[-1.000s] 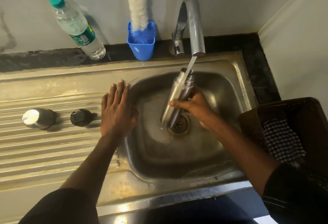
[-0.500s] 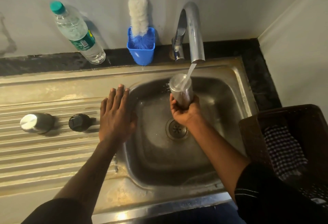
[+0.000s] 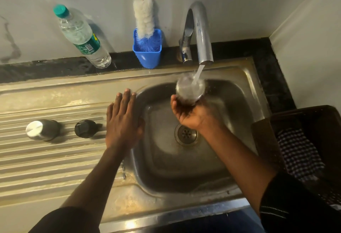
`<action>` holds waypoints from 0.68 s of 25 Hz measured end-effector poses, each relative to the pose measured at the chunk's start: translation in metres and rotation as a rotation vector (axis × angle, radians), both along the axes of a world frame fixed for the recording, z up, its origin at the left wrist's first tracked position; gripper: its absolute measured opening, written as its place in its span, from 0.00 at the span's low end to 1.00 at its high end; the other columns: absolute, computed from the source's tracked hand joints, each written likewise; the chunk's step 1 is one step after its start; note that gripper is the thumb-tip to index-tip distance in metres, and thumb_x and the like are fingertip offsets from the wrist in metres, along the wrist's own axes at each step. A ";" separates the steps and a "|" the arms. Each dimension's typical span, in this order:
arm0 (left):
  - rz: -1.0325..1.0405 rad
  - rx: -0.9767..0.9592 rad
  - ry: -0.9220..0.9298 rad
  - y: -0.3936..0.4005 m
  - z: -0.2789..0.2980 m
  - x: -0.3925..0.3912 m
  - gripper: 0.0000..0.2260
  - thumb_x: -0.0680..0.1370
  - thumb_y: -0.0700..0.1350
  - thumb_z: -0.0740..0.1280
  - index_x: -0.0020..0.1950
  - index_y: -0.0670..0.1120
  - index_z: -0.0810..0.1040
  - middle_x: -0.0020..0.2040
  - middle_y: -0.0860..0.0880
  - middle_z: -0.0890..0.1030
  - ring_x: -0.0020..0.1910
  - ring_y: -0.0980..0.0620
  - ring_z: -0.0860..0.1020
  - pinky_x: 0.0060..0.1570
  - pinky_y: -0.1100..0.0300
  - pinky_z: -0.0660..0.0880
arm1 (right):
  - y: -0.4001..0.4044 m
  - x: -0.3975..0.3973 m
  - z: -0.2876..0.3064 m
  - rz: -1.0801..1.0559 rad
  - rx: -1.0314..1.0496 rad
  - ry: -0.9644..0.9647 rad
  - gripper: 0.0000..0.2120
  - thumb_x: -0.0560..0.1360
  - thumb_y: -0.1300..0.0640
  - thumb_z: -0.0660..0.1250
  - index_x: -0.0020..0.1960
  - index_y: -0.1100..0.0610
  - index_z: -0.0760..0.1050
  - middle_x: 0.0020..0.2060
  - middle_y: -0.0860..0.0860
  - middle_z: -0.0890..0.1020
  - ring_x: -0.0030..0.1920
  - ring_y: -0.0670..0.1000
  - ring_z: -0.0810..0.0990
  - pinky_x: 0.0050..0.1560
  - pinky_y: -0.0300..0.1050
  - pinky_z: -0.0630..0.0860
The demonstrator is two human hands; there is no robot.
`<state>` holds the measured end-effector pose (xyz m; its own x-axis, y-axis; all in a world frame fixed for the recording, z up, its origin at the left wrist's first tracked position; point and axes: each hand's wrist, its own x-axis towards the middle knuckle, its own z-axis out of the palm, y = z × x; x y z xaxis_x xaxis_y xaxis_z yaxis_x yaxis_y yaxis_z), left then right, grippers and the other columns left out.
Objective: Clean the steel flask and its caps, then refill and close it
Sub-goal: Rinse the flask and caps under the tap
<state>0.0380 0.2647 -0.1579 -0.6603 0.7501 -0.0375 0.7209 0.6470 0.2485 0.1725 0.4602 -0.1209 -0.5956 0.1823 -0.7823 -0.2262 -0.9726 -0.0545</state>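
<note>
My right hand (image 3: 191,116) grips the steel flask (image 3: 190,89) from below and holds it up in the sink basin (image 3: 184,168) under the running tap (image 3: 201,35). Water strikes the flask's upturned end and splashes; that end is blurred, so I cannot tell if it is the mouth or the base. My left hand (image 3: 123,122) lies flat, fingers apart, on the sink's left rim, holding nothing. On the ribbed draining board (image 3: 46,159) stand the steel outer cap (image 3: 41,129) and, to its right, the black inner cap (image 3: 85,128).
A plastic water bottle (image 3: 83,37) with a green cap leans on the wall at the back left. A blue cup (image 3: 147,55) holds a bottle brush (image 3: 144,14). A dark basket (image 3: 313,149) with a checked cloth (image 3: 299,155) stands right of the sink.
The flask was tilted low near the drain; my right hand has swung it upright and raised it closer to the spout. My left hand has stayed on the rim.
</note>
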 end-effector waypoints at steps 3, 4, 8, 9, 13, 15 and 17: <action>-0.004 0.008 0.003 -0.001 0.001 0.000 0.41 0.80 0.51 0.71 0.87 0.49 0.52 0.87 0.48 0.50 0.86 0.45 0.47 0.83 0.41 0.50 | -0.015 0.018 0.007 0.295 0.202 -0.029 0.20 0.77 0.39 0.70 0.55 0.56 0.82 0.43 0.56 0.86 0.41 0.54 0.86 0.41 0.47 0.84; -0.006 0.008 0.005 -0.001 0.000 0.000 0.41 0.80 0.51 0.71 0.87 0.49 0.52 0.87 0.48 0.50 0.86 0.45 0.47 0.83 0.41 0.50 | -0.019 0.028 0.007 0.408 0.324 -0.124 0.20 0.75 0.38 0.72 0.57 0.53 0.82 0.45 0.55 0.86 0.44 0.53 0.86 0.44 0.48 0.84; -0.003 0.003 0.003 0.000 0.001 0.000 0.41 0.79 0.51 0.71 0.87 0.49 0.52 0.87 0.48 0.50 0.86 0.45 0.47 0.83 0.41 0.50 | -0.022 0.065 0.005 0.595 0.927 -0.415 0.26 0.70 0.52 0.81 0.65 0.46 0.77 0.54 0.52 0.86 0.49 0.50 0.87 0.43 0.44 0.83; -0.002 -0.001 0.006 0.000 0.002 0.001 0.41 0.80 0.52 0.72 0.87 0.49 0.52 0.87 0.48 0.50 0.86 0.45 0.47 0.83 0.41 0.50 | -0.022 0.070 0.002 0.571 0.993 -0.414 0.29 0.68 0.56 0.82 0.66 0.47 0.76 0.54 0.50 0.86 0.49 0.49 0.87 0.43 0.41 0.83; -0.001 0.002 -0.005 0.001 0.003 0.001 0.41 0.80 0.53 0.71 0.87 0.48 0.53 0.87 0.48 0.50 0.86 0.45 0.47 0.83 0.40 0.50 | -0.012 0.059 -0.009 0.359 0.807 -0.370 0.26 0.69 0.59 0.80 0.66 0.53 0.79 0.54 0.54 0.86 0.53 0.59 0.85 0.47 0.49 0.82; -0.001 -0.001 -0.006 0.001 0.003 0.001 0.41 0.80 0.52 0.71 0.87 0.49 0.52 0.87 0.48 0.50 0.86 0.45 0.47 0.83 0.40 0.50 | -0.006 0.047 -0.011 0.158 0.517 -0.206 0.27 0.71 0.55 0.74 0.69 0.56 0.78 0.55 0.57 0.84 0.57 0.59 0.81 0.60 0.55 0.79; -0.003 -0.008 -0.008 0.000 0.003 0.000 0.43 0.79 0.52 0.73 0.87 0.49 0.52 0.87 0.48 0.50 0.86 0.45 0.47 0.83 0.40 0.50 | -0.004 0.037 -0.009 -0.003 0.361 -0.049 0.27 0.74 0.51 0.70 0.71 0.56 0.75 0.60 0.60 0.82 0.64 0.62 0.78 0.69 0.64 0.72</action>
<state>0.0380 0.2650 -0.1551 -0.6573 0.7520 -0.0490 0.7212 0.6465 0.2488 0.2099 0.4561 -0.1299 -0.5580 0.4538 -0.6948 -0.2179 -0.8880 -0.4049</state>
